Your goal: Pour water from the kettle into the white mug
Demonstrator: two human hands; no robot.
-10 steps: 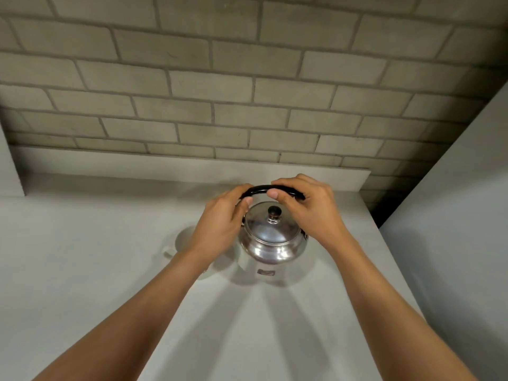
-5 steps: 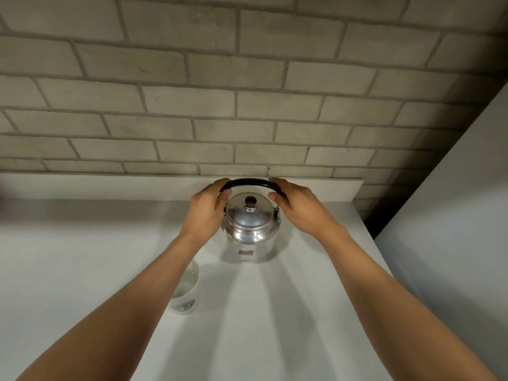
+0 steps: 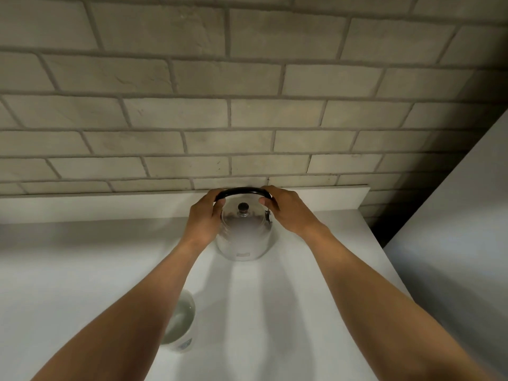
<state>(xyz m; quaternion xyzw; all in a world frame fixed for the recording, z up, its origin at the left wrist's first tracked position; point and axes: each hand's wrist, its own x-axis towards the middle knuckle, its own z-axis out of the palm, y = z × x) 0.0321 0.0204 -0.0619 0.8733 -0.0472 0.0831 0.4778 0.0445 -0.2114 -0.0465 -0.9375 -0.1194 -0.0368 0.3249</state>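
A shiny steel kettle (image 3: 243, 235) with a dark lid knob and a black arched handle stands upright on the white counter (image 3: 82, 270), close to the back ledge. My left hand (image 3: 204, 218) grips the left end of the handle and rests against the kettle's side. My right hand (image 3: 286, 209) grips the right end of the handle. The white mug (image 3: 182, 323) stands nearer to me, left of the kettle, with water in it. My left forearm hides much of the mug.
A grey brick wall (image 3: 247, 105) rises behind a low white ledge (image 3: 110, 204) at the counter's back. A white panel (image 3: 453, 243) stands along the right, with a dark gap at the far right corner.
The kettle has been carried away from me toward the back ledge, both hands staying on its handle. The mug, hidden behind my left hand before, now shows under my forearm.
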